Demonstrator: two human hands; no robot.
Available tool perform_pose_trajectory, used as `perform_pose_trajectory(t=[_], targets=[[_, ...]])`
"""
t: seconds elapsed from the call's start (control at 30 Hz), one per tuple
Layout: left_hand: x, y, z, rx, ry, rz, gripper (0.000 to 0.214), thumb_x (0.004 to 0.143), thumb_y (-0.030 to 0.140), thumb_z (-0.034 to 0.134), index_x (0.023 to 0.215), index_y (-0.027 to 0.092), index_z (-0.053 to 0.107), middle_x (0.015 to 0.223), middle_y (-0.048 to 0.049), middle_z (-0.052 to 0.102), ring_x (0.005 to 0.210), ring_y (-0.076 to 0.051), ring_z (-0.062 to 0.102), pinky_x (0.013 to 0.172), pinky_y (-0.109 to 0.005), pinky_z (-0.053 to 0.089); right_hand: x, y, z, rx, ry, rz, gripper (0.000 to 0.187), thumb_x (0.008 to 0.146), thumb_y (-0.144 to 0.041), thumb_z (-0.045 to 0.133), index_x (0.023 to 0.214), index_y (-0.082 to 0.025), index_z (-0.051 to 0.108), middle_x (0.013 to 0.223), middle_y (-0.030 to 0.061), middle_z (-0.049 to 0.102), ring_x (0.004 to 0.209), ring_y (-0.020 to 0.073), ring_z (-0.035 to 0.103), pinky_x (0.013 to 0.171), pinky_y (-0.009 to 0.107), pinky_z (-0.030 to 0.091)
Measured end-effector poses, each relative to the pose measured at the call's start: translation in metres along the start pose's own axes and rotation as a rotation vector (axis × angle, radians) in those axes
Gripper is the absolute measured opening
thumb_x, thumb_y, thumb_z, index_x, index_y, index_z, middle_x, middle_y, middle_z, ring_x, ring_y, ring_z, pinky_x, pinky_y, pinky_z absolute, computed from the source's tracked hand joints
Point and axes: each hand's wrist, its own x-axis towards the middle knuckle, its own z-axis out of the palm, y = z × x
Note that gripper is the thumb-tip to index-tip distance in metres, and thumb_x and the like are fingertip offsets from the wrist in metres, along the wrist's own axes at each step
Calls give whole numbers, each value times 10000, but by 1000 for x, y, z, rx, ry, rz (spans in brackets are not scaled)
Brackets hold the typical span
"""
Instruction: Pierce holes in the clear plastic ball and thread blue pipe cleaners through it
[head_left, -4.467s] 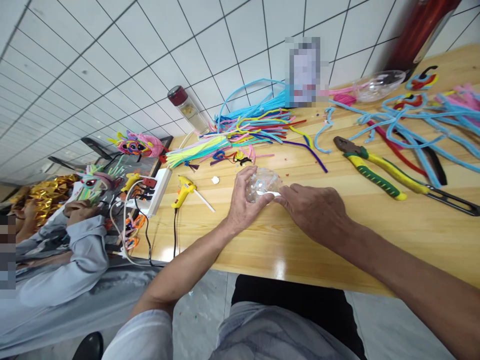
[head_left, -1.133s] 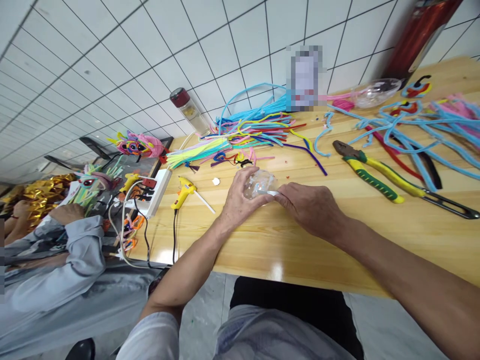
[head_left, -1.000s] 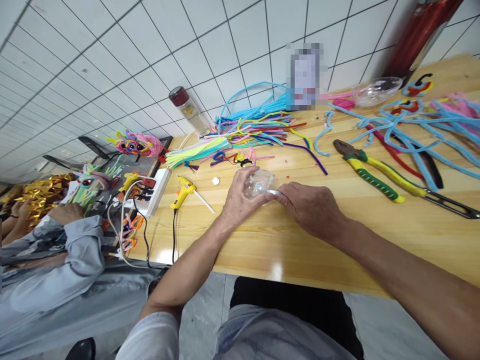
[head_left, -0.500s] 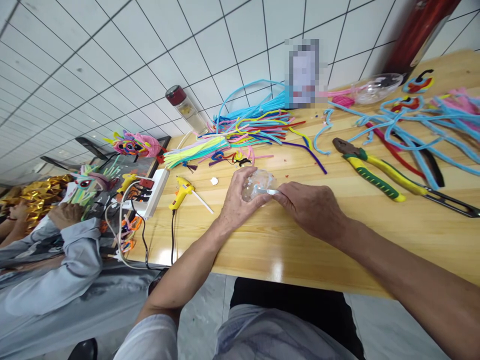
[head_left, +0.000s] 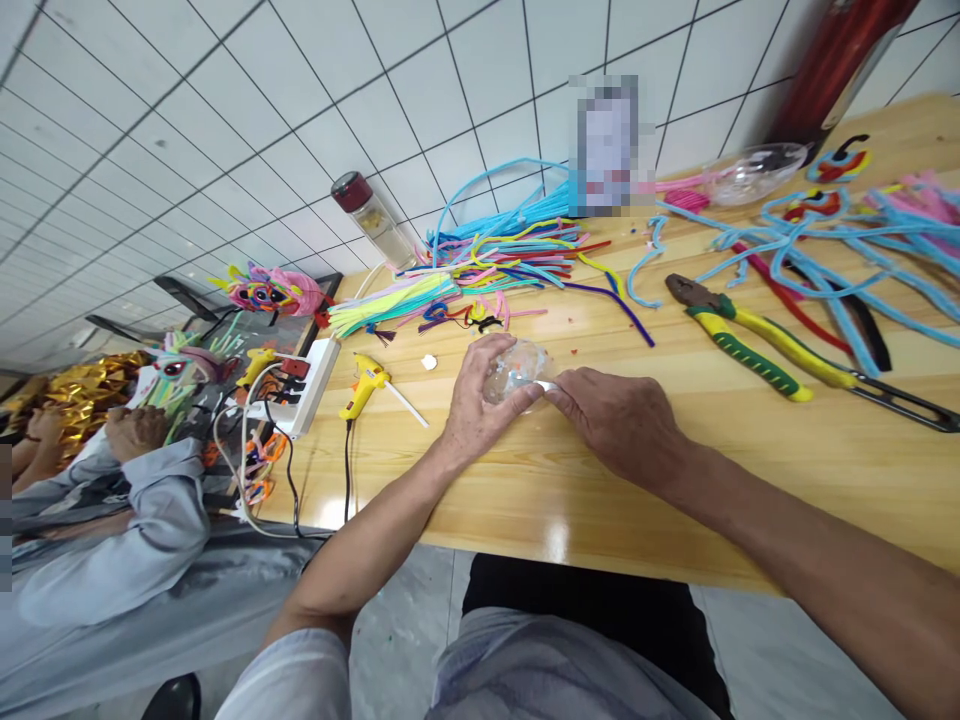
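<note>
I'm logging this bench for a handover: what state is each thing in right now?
Left hand: wrapped around the clear ball.
Right hand: pinching a white strip at the ball.
Glue gun: lying on its side, cord attached.
Pliers: lying flat on the table.
Bottle: capped.
Power strip: plugs in it.

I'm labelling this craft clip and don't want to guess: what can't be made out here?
Head view, all:
Clear ball: mostly covered by the left hand.
Small white piece pinched by the right hand: too small to identify.
Upright object at the wall: pixelated.
Red cylinder: top cut off by the frame edge.
</note>
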Motion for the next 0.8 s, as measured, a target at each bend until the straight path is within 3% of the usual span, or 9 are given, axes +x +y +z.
perform_pose_trajectory(t=[0.2,0.8], targets=[[-2,-2,3,4,33,-2,535,898,543,739,1327,273,570,1367,-108,622,1369,-277,567,1170,-505,459,-1,-1,1,26,-11,2,579,1133,-442,221,906,-155,671,780,74,700,656,167,585,581,311,199],[-9,-6,12,20,150,-18,559,889,541,749,1338,260,570,1376,-116,610,1389,-287,554,1201,-528,424,-3,-14,16,73,157,68,535,1133,-436,292,837,-175,653,700,46,672,602,146,576,578,280,267]])
